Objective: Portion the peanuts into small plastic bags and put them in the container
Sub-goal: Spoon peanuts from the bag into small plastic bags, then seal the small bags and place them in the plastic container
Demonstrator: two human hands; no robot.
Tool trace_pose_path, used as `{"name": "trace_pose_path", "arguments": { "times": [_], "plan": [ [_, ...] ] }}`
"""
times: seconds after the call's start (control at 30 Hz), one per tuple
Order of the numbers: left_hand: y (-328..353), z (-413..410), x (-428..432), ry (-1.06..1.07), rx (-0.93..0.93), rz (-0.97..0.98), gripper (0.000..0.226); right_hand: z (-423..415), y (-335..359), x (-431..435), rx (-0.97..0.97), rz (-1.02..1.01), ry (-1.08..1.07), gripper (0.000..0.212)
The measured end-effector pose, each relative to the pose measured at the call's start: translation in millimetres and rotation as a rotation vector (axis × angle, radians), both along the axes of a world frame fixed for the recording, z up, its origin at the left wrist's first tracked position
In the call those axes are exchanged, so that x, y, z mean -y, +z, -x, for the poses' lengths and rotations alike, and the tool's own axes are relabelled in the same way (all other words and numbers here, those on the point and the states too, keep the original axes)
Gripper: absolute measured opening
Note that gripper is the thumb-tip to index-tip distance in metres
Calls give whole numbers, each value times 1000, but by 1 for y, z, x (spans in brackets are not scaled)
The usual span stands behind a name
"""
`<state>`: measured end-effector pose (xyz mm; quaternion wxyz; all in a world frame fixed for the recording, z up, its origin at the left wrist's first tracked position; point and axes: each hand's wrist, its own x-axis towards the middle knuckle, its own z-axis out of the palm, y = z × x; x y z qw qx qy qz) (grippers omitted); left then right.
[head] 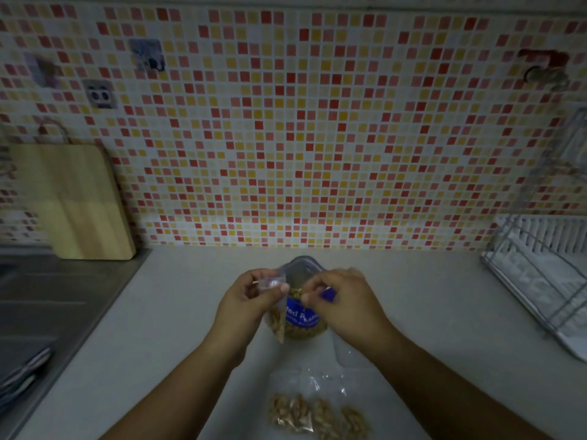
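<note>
At desk [444, 300] centre, left hand [251, 301] pinches a small clear bag [275, 323]; right hand [344, 304] pinches the blue peanut packet [301, 316]. Both hands hide most of the container [303, 265] behind. Filled bags [317, 414] lie nearer, dim.

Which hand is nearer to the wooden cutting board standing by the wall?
Left. The left hand is right of the cutting board, holding a small clear bag; the right hand is farther right, past the blue peanut bag.

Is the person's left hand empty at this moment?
No, the left hand pinches a small plastic bag with peanuts inside, beside the blue peanut package.
</note>
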<state>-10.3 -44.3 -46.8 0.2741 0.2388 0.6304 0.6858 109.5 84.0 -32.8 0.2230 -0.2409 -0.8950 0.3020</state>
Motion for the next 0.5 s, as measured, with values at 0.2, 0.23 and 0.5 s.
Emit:
{"name": "trace_pose_path", "arguments": {
  "times": [0.2, 0.23, 0.5],
  "plan": [
    [-38, -29, 17, 42, 169, 10, 20, -13, -52, 53, 43, 267, 77, 25],
    [-44, -32, 19, 46, 190, 20, 21, -13, -60, 56, 30, 274, 50, 23],
    [-72, -39, 39, 4, 259, 105, 48, -10, -94, 72, 30, 423, 1, 9]
  ]
}}
